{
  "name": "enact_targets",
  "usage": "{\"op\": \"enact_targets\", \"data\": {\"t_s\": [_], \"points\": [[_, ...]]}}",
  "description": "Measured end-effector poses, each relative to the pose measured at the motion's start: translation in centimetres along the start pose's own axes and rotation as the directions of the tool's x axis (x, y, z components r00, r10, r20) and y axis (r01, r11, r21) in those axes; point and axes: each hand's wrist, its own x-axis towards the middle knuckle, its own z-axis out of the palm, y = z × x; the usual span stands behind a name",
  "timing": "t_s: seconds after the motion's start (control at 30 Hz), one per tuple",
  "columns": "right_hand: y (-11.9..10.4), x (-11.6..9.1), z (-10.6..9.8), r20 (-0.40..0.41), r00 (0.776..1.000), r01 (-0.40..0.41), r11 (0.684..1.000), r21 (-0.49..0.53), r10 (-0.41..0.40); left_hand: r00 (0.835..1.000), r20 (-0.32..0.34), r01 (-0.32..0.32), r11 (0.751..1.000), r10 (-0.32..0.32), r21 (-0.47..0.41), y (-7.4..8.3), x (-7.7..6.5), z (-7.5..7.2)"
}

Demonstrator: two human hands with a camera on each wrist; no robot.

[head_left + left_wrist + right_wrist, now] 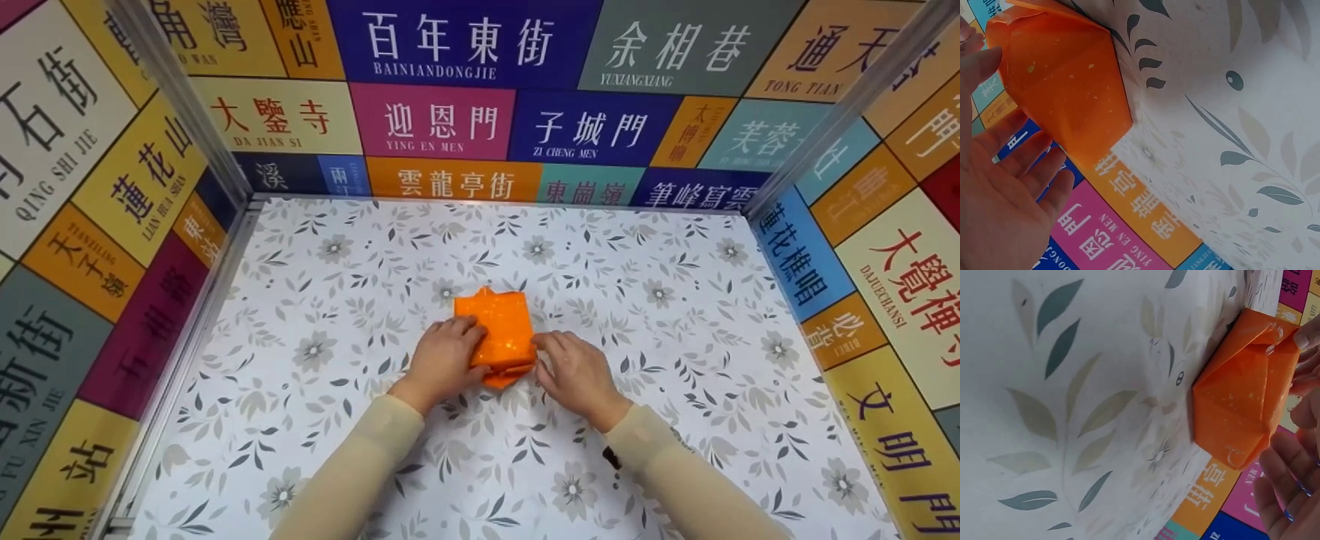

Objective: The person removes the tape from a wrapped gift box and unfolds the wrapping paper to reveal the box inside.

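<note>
An orange paper package [504, 326] with gold flecks lies on the table between both hands, flat on top with a folded flap at its near end. Its creased near face [1067, 84] fills the upper left of the left wrist view, and the right wrist view shows the same folds [1241, 391]. My left hand [444, 356] rests on the package's left side, thumb at the near corner, fingers spread and gently bent. Along the right edge, my right hand [577, 371] has its fingertips right at the paper, its fingers relaxed. What the paper contains is hidden.
A white cloth [337, 300] printed with grey leaves and flowers covers the table. Panels [435, 120] of colourful street-name signs wall in the back and both sides, with metal frame posts [199, 105] at the corners. A small dark object [611, 458] lies by the right sleeve.
</note>
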Motion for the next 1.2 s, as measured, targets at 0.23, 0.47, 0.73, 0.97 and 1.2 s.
{"op": "enact_targets", "data": {"t_s": [0.23, 0.47, 0.73, 0.97, 1.2], "points": [[0.7, -0.4, 0.2, 0.049, 0.988, -0.148, 0.989, 0.004, 0.148, 1.000, 0.005, 0.029, 0.999, -0.030, 0.019, 0.5, 0.3, 0.1], [0.8, -0.4, 0.4, 0.072, 0.987, -0.145, 0.989, -0.020, 0.146, 1.000, -0.010, 0.021, 0.999, -0.020, 0.042, 0.5, 0.6, 0.4], [0.5, -0.2, 0.4, 0.105, 0.986, -0.133, 0.991, 0.002, 0.132, 0.999, -0.027, 0.027, 0.998, -0.025, 0.049, 0.4, 0.6, 0.6], [0.3, -0.1, 0.3, 0.149, 0.980, -0.131, 0.991, 0.008, 0.128, 0.999, -0.027, 0.032, 0.999, -0.032, 0.013, 0.1, 0.3, 0.5], [0.3, 0.0, 0.3, 0.185, 0.976, -0.114, 0.993, -0.009, 0.113, 0.998, -0.060, 0.030, 0.998, -0.033, -0.055, -0.6, -0.2, 0.3]]}}
